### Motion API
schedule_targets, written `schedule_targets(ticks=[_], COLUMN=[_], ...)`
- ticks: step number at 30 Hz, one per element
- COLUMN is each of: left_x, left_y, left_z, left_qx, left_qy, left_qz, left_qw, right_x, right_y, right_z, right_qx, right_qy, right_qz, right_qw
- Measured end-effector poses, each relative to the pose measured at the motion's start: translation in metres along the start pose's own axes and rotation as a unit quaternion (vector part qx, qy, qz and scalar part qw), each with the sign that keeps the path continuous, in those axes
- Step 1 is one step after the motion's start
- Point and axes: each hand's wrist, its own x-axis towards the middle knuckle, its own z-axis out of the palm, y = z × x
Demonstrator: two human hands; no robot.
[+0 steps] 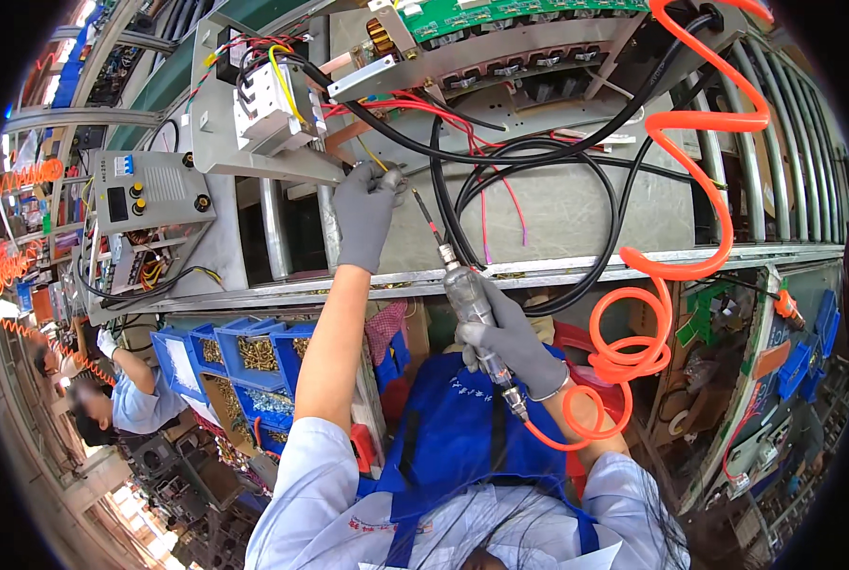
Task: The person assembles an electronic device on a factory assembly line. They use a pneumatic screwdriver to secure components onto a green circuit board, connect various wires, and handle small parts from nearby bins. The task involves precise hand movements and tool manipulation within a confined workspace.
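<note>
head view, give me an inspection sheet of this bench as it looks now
surface: grey metal chassis panel lying on a roller conveyor
job's things: pneumatic screwdriver, bit tip aimed at the panel near the left hand
clutter: blue parts bins with brass-coloured screws below the line
grippers: left hand, grey glove, fingertips on the panel by a bracket; right hand, grey glove, closed around the screwdriver
cables: black cables and red wires looped over the panel; orange coiled air hose running to the screwdriver
surroundings: grey control box at left; another person seated lower left
</note>
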Motion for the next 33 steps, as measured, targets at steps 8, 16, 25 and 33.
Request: schedule_targets(ticks=[8,16,25,33], left_x=[0.004,0.002,0.000,0.000], left_y=[-0.011,-0.003,0.008,-0.009], left_z=[0.003,0.006,0.009,0.012], left_qx=[-0.023,0.096,0.192,0.139], left_qy=[0.023,0.067,0.051,0.079], left_qz=[0.013,0.056,0.054,0.106], left_qw=[0.999,0.992,0.979,0.981], right_x=[0.022,0.044,0.064,0.080], right_y=[-0.005,0.008,0.029,0.062], right_z=[0.004,0.005,0.013,0.018], right_qx=[0.005,-0.059,-0.122,-0.255], right_qy=[-0.010,0.015,0.064,0.161], right_qz=[-0.003,-0.034,-0.119,-0.176], right_qw=[1.000,0.998,0.983,0.937])
